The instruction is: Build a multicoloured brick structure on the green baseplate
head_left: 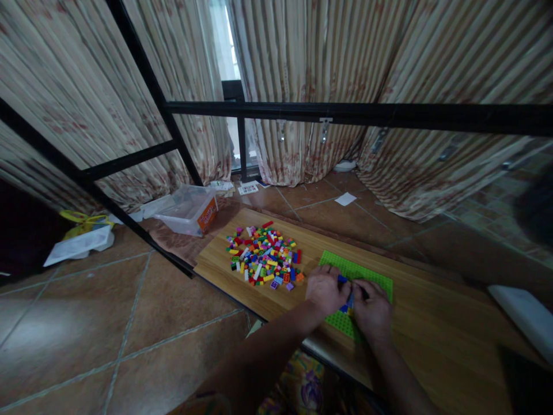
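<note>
Green baseplate point(358, 271) lies on wooden table point(436, 311). Left hand point(325, 287) and right hand point(374, 311) nearly together over blue bricks point(344, 308); grip cannot be told. Early stage, judged: brick pile point(268, 256) loose.

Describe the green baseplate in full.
The green baseplate is a thin, bright, plastic-looking sheet with straight edges and rows of small studs. It lies flat on the wooden tabletop, to the right of the pile of loose bricks. The left hand and right hand hide much of its middle, with blue pieces showing between them; whether those are fixed to it cannot be told.
</note>
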Available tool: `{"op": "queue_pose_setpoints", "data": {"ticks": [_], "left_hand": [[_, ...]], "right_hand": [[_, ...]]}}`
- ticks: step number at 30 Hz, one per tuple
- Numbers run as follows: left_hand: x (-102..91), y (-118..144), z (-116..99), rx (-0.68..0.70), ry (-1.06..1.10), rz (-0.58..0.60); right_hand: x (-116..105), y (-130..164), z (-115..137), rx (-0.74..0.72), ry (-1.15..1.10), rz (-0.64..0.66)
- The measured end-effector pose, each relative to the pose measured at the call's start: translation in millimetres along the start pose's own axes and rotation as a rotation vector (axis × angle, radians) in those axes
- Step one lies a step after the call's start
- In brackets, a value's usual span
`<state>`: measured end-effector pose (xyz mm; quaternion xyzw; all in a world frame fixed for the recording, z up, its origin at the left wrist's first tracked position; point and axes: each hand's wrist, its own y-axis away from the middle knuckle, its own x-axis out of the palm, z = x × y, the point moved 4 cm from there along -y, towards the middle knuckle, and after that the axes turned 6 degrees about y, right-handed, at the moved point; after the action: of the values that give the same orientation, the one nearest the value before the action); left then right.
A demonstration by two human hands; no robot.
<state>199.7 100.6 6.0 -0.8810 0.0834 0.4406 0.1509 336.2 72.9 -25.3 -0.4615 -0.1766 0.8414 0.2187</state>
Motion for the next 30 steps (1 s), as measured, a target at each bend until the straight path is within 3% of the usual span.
{"op": "queue_pose_setpoints", "data": {"ticks": [30], "left_hand": [[1.9, 1.5, 1.9, 0.008, 0.009, -0.032]], "right_hand": [[0.6, 0.8, -0.9, -0.024, 0.024, 0.015]]}}
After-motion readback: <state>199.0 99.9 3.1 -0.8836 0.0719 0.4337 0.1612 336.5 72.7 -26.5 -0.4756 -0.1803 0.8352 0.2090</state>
